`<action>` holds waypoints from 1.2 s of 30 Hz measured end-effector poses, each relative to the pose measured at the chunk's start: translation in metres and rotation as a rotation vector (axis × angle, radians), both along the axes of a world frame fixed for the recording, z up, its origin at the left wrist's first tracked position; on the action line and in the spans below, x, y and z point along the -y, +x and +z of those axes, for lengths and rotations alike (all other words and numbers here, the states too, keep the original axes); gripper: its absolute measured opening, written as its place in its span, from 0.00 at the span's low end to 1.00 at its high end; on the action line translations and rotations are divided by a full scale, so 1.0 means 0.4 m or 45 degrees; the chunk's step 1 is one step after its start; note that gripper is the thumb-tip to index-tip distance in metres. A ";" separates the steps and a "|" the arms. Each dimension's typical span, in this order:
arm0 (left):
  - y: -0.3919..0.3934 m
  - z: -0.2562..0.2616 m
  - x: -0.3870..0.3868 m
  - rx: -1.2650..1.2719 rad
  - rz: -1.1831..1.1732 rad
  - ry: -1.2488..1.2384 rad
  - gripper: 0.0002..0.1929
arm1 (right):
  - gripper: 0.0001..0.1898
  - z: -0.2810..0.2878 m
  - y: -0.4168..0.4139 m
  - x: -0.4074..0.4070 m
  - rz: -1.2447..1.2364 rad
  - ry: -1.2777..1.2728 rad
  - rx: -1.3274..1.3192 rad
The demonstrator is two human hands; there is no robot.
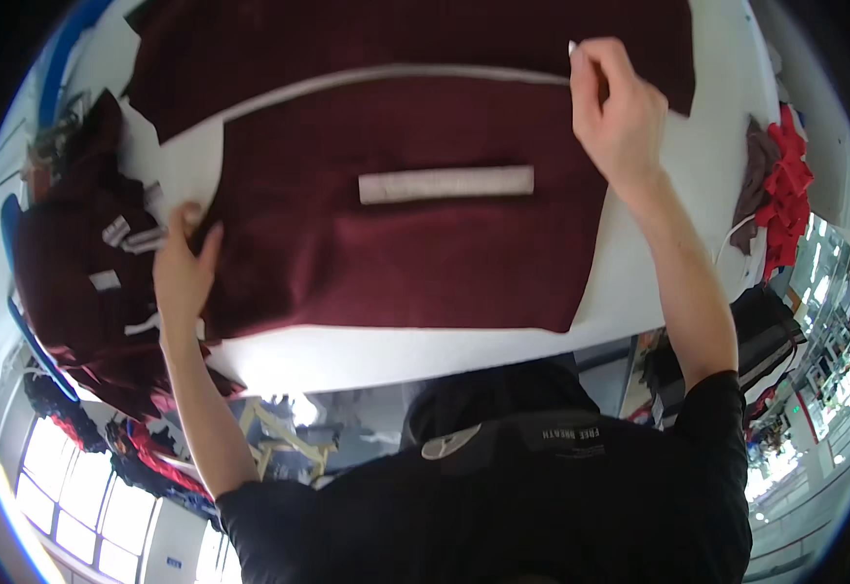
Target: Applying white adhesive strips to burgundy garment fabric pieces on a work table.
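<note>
A maroon fabric panel (410, 270) lies nearly flat on the white table in front of me. On its upper half rests a narrow whitish strip (446, 185). My left hand (185, 270) is at the panel's left edge, thumb and fingers apart; whether it touches the cloth is unclear. Over the panel's upper right corner, my right hand (618, 109) has thumb and forefinger pinched together. A small white piece (572, 48) shows at those fingertips, too small to name. Farther away lies a second maroon fabric panel (410, 33), separated from the near one by a thin pale gap.
Left of my left hand is a heap of maroon fabric pieces (67, 241) with white tags. Red cloth (786, 193) and brownish cloth (752, 190) lie at the right side of the white table (308, 358). Dark fabric (768, 328) is piled below, beside my right arm.
</note>
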State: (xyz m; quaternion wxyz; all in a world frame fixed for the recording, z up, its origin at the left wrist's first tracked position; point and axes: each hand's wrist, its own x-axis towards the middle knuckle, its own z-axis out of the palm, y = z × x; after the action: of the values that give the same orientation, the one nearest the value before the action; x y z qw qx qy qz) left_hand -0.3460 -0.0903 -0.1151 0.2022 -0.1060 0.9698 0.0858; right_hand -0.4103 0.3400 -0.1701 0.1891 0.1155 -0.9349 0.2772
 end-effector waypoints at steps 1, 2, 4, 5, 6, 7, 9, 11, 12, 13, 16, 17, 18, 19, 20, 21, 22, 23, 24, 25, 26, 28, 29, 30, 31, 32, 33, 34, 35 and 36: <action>0.034 -0.024 0.087 -0.056 -0.080 0.129 0.19 | 0.01 0.021 -0.008 0.010 0.070 -0.058 -0.049; 0.052 -0.009 0.106 -0.058 -0.201 -0.009 0.18 | 0.01 0.038 -0.005 0.012 0.083 -0.096 -0.019; 0.074 0.002 0.107 -0.173 -0.195 0.234 0.14 | 0.02 0.095 0.019 -0.008 0.085 -0.118 -0.005; 0.081 0.017 0.101 -0.214 -0.119 0.242 0.10 | 0.02 0.119 0.026 -0.023 0.081 -0.118 -0.013; 0.069 0.050 0.063 -0.290 -0.035 0.363 0.08 | 0.02 0.147 0.031 -0.044 0.035 -0.131 -0.036; 0.053 0.084 0.045 -0.323 -0.048 0.379 0.08 | 0.02 0.176 0.034 -0.067 -0.003 -0.150 -0.048; 0.026 0.207 0.020 -0.377 -0.018 0.411 0.07 | 0.01 0.249 0.020 -0.126 -0.080 -0.092 -0.137; -0.043 0.261 -0.006 -0.407 -0.127 0.403 0.09 | 0.02 0.301 -0.011 -0.188 -0.194 -0.108 -0.201; -0.083 0.264 -0.013 -0.473 -0.216 0.367 0.10 | 0.02 0.304 -0.041 -0.212 -0.225 -0.081 -0.209; -0.127 0.284 -0.017 -0.569 -0.314 0.328 0.11 | 0.03 0.323 -0.083 -0.228 -0.256 -0.066 -0.227; -0.326 0.262 -0.036 -0.693 -0.432 0.300 0.16 | 0.04 0.324 -0.277 -0.261 -0.238 0.085 -0.453; -0.397 0.245 -0.059 -0.714 -0.440 0.262 0.18 | 0.05 0.302 -0.356 -0.285 -0.265 0.161 -0.495; -0.473 0.227 -0.074 -0.602 -0.375 0.213 0.18 | 0.05 0.273 -0.439 -0.314 -0.297 0.244 -0.500; -0.581 0.120 -0.114 -0.618 -0.454 0.332 0.17 | 0.06 0.243 -0.495 -0.376 -0.351 0.397 -0.493; -0.610 0.110 -0.053 -0.648 -0.481 0.294 0.15 | 0.06 0.201 -0.553 -0.319 -0.335 0.362 -0.388; -0.621 0.043 0.018 -0.595 -0.494 0.090 0.14 | 0.07 0.156 -0.588 -0.266 -0.322 0.364 -0.272; -0.633 -0.013 0.063 -0.536 -0.512 -0.084 0.14 | 0.07 0.118 -0.602 -0.239 -0.306 0.406 -0.232; -0.647 -0.034 0.059 -0.542 -0.497 -0.077 0.14 | 0.06 0.083 -0.618 -0.230 -0.294 0.467 -0.191; -0.634 -0.047 0.060 -0.475 -0.342 -0.189 0.14 | 0.06 0.061 -0.621 -0.210 -0.275 0.415 -0.165; -0.616 -0.055 0.067 -0.400 -0.180 -0.307 0.14 | 0.06 0.050 -0.626 -0.198 -0.296 0.413 -0.200; -0.615 -0.058 0.086 -0.440 -0.186 -0.267 0.15 | 0.06 0.045 -0.632 -0.188 -0.308 0.401 -0.233; -0.600 -0.052 0.148 -0.637 -0.133 -0.170 0.15 | 0.10 -0.011 -0.661 -0.262 -0.160 0.540 -0.383; -0.619 -0.064 0.079 -0.622 0.009 -0.169 0.14 | 0.12 -0.051 -0.673 -0.382 -0.091 0.108 -0.232; -0.634 -0.087 0.021 -0.809 -0.102 -0.196 0.14 | 0.13 -0.073 -0.703 -0.598 0.125 -0.536 0.075; -0.617 -0.108 0.023 -1.011 -0.060 -0.171 0.15 | 0.13 -0.109 -0.666 -0.577 0.142 -0.965 0.071; -0.545 -0.092 0.040 -1.014 -0.031 -0.236 0.16 | 0.14 -0.065 -0.551 -0.426 0.017 -0.755 0.091; -0.468 -0.033 0.030 -1.134 -0.188 -0.127 0.16 | 0.13 0.006 -0.464 -0.370 0.150 -0.255 0.076; -0.390 0.053 -0.004 -1.136 -0.188 -0.084 0.16 | 0.11 0.039 -0.399 -0.363 0.323 -0.260 0.187; -0.327 0.110 0.008 -1.143 -0.170 -0.118 0.16 | 0.11 0.100 -0.323 -0.280 0.404 -0.337 0.180; -0.250 0.172 0.033 -1.148 -0.114 -0.256 0.17 | 0.10 0.092 -0.275 -0.257 0.409 -0.575 0.313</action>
State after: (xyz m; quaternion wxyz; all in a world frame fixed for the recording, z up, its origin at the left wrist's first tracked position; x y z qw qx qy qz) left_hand -0.4461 -0.1037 -0.0463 -0.2475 -0.0351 0.9680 0.0199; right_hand -0.5203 0.4427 -0.1334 0.0491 0.1826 -0.8353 0.5163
